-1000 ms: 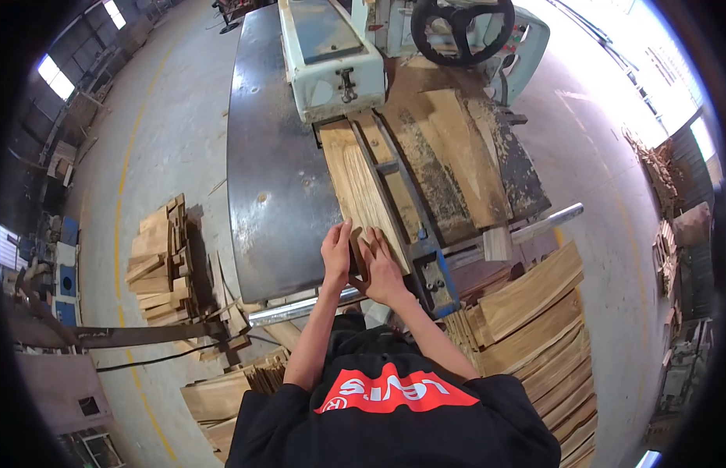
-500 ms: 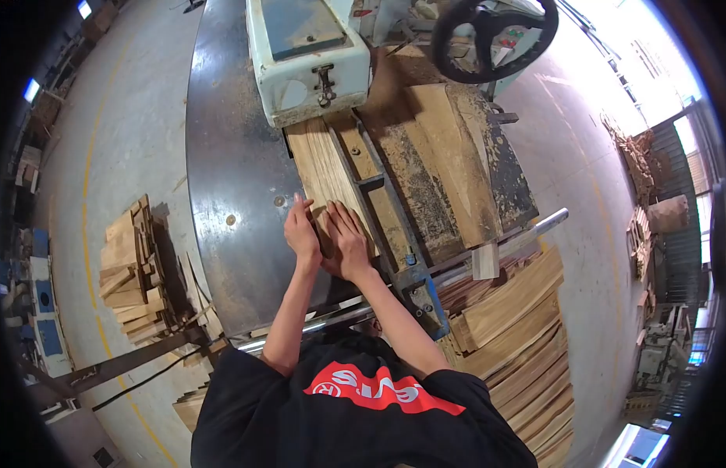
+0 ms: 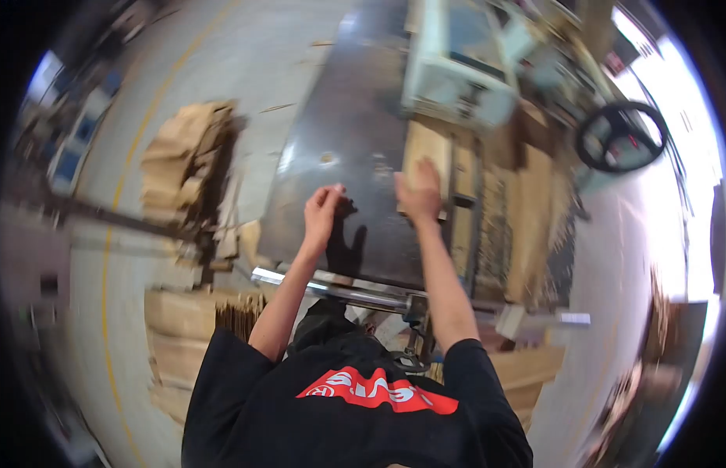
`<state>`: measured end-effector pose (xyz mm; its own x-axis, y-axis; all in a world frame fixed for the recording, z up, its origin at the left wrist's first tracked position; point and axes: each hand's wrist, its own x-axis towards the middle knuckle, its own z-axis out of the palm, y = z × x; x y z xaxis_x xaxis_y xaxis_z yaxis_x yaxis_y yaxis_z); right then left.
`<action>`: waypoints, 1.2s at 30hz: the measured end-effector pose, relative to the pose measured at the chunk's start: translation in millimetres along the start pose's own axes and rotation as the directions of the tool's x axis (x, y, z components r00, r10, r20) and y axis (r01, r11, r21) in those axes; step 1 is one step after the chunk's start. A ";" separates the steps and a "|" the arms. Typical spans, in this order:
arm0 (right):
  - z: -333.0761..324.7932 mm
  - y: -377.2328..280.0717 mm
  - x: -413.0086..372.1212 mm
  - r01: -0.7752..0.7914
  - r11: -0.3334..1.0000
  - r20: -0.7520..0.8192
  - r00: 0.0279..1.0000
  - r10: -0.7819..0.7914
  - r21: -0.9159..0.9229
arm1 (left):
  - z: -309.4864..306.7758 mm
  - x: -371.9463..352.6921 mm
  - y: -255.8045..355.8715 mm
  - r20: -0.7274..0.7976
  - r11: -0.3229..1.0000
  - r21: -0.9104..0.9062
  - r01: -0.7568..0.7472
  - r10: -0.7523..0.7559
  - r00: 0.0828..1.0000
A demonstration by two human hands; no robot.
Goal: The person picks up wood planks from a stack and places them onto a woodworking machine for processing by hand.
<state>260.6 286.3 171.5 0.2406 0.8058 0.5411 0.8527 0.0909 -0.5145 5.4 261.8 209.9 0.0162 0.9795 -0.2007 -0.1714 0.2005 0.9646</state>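
A light wooden board (image 3: 427,148) lies on the dark metal machine table (image 3: 331,156), its far end under the pale green machine housing (image 3: 460,97). My right hand (image 3: 421,191) rests on the near part of this board, fingers pointing forward, blurred by motion. To its left, my left hand (image 3: 324,214) hovers above the metal table with its fingers bent and nothing visible in them; its shadow falls on the metal beside it.
Wood pieces are stacked on the floor at the left (image 3: 183,160), with more boards (image 3: 179,320) below. A black handwheel (image 3: 622,136) stands at the upper right. Sawdust-covered boards (image 3: 530,210) lie right of the fence. A metal bar (image 3: 355,292) crosses the table's near edge.
The view has swung left, so the machine appears further right. My left hand has left the board and moved out over the bare metal. My right hand is still on the board.
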 end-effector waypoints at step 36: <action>55.1 -489.8 -431.7 -0.036 0.795 0.795 -0.025 -0.606 0.606 | -435.0 -501.6 -222.3 -0.946 0.874 -0.199 0.443 -0.289 0.146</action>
<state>-286.5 -73.9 153.2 -0.8917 0.3896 -0.2304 0.3884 0.3975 -0.8313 -393.1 -282.2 21.8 -0.8802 0.0673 -0.4699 -0.3382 0.6058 0.7201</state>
